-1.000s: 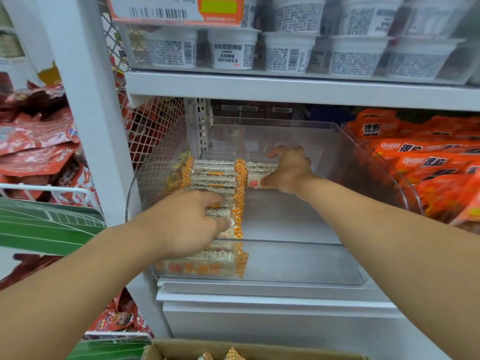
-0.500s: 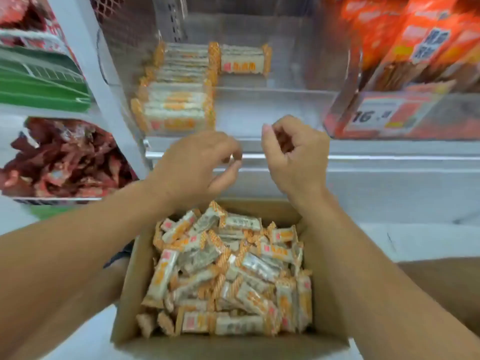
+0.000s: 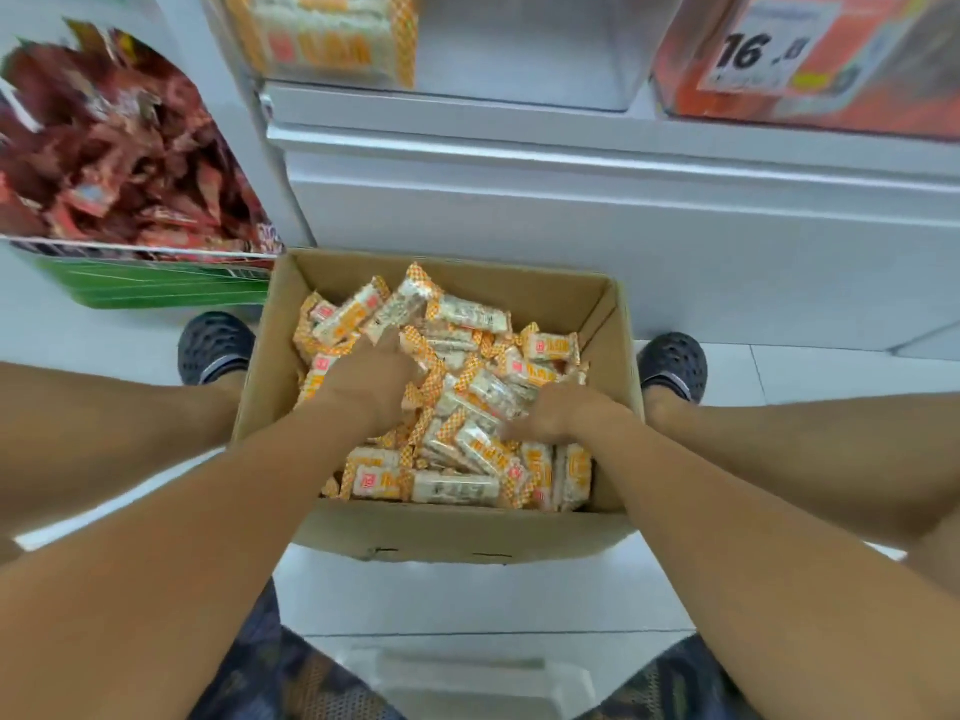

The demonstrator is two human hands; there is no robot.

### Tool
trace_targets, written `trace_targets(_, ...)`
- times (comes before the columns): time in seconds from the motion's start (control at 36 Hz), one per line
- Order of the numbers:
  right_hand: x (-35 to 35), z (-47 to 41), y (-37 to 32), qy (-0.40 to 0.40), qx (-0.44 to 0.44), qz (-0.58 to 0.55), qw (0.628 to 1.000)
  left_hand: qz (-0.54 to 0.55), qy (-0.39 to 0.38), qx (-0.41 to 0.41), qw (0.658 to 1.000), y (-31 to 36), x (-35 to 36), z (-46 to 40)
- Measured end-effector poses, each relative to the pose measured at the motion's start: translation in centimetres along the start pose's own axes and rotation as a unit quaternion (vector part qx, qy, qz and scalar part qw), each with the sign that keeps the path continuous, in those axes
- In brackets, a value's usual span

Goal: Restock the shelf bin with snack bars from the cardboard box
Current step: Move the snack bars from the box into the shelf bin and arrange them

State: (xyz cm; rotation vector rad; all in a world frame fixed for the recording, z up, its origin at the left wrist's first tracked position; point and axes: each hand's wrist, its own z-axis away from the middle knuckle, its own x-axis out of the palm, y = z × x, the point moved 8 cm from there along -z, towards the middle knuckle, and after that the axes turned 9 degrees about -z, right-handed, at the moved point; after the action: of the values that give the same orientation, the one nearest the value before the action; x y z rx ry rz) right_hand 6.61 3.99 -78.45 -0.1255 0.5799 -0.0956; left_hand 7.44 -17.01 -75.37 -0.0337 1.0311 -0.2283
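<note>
On pale floor tiles [image 3: 810,366] below white shelving [image 3: 571,200], cardboard box [image 3: 447,532], both hands' fingers buried among snack bars [image 3: 467,314], grip unclear

The cardboard box [image 3: 452,537] is plain tan-brown. The snack bars [image 3: 467,449] in it are whitish with speckled centres, their crimped ends checked orange and white, with small red squares and orange print on the wrappers. At twelve o'clock, the shelf bin [image 3: 524,49] is clear and holds bars of the same colours. At two o'clock a white price tag [image 3: 763,49] with black numerals sits on orange packaging. At ten o'clock lie dark red packets [image 3: 119,163] above a green panel [image 3: 156,288]. The shoes [image 3: 215,345] are dark grey with perforations. The floor [image 3: 467,600] is pale grey-white tile.
</note>
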Motion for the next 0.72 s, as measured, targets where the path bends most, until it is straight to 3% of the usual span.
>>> trace_targets(0.08,1.0,0.0,0.4,-0.033,-0.001,0.070,0.997,-0.065,0.000,0.027,0.998,0.0,0.9,0.2)
trace_targets(0.17,1.3,-0.1,0.4,-0.012,-0.013,0.106,0.994,-0.076,-0.010,0.041,0.996,0.8,1.9,0.4)
trace_targets(0.22,0.6,0.3,0.3,-0.001,-0.011,0.097,0.995,-0.023,0.009,0.043,0.999,1.0,1.8,0.3)
trace_targets(0.31,-2.3,1.2,-0.3,0.010,-0.007,0.027,1.000,0.156,0.041,0.019,0.987,0.4,0.5,0.0)
trace_targets(0.36,-5.1,1.7,-1.1,0.023,-0.021,-0.047,0.998,0.316,0.043,-0.016,0.948,-0.2,-0.7,-0.2)
trace_targets(0.47,-9.9,3.3,-2.6,0.028,-0.086,-0.158,0.983,0.559,-0.007,-0.069,0.826,-0.1,-2.5,-0.5)
trace_targets(0.56,-11.5,4.5,-3.1,0.011,-0.132,-0.217,0.967,0.719,-0.076,-0.057,0.689,1.2,-2.8,-0.2)
trace_targets(0.58,-11.6,4.7,-3.2,0.006,-0.143,-0.249,0.958,0.736,-0.094,-0.055,0.668,1.5,-2.7,-0.2)
trace_targets(0.64,-11.2,4.5,-3.3,0.000,-0.153,-0.303,0.941,0.731,-0.124,-0.048,0.669,2.0,-2.4,-0.1)
trace_targets(0.72,-10.7,4.0,-3.5,0.016,-0.160,-0.377,0.912,0.751,-0.148,0.005,0.644,3.1,-2.2,-0.4)
